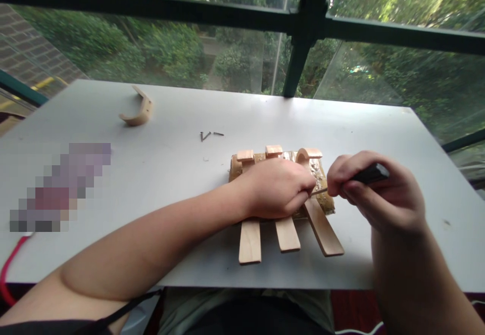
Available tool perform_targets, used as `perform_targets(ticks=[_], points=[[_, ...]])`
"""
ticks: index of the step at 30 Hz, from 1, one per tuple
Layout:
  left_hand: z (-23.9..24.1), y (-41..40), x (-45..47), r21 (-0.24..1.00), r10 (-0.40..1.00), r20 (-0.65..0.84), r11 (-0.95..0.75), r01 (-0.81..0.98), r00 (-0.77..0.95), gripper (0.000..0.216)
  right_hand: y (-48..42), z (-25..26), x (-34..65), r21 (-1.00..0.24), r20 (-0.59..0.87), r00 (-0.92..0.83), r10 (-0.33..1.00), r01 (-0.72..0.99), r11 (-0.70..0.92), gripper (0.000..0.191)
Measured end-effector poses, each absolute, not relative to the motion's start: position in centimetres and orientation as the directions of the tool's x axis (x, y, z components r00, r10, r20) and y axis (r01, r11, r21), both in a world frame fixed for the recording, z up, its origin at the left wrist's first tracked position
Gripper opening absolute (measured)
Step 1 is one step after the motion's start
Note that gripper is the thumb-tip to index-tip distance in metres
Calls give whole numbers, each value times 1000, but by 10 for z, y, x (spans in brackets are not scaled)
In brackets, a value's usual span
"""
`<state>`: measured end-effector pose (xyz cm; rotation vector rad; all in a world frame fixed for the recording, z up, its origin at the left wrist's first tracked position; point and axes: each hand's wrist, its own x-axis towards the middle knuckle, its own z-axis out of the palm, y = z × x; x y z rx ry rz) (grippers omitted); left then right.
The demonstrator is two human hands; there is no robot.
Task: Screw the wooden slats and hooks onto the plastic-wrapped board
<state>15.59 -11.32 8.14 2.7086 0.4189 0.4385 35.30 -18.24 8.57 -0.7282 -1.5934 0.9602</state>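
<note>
My right hand (382,188) grips a screwdriver (373,174) by its black handle. Its metal shaft points left, toward the fingertips of my left hand (280,186). Those fingers are closed at the shaft's tip over the rightmost wooden hook (325,231); what they pinch is hidden. Beneath my left hand lies a rough brown block (326,198) with pale, flaky patches. Across it rest the left wooden hook (250,241), the middle wooden hook (288,234) and the right one, which is angled. Their curved ends face the window and their flat ends point toward me.
Several small screws (206,136) lie beyond the block on the white table (182,173). A loose curved wooden hook (143,110) is at the far left. A pixelated object (56,191) with a red cord (11,259) lies at left. Dark-framed windows border the table's far edge.
</note>
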Motion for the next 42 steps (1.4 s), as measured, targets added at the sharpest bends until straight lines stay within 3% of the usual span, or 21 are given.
perform_targets(ticks=[8, 16, 31, 42], points=[[82, -113, 156, 395, 338, 231, -889, 229, 912, 20, -187, 90, 358, -889, 442, -364, 820, -58, 454, 20], [82, -113, 156, 411, 335, 230, -884, 221, 914, 22, -189, 90, 368, -913, 346, -345, 873, 91, 397, 28], [84, -118, 155, 564, 453, 292, -793, 231, 842, 18, -182, 90, 367, -808, 506, -366, 781, 116, 578, 41], [79, -116, 154, 545, 384, 339, -825, 153, 859, 17, -180, 87, 351, -760, 602, -237, 763, 126, 638, 38]])
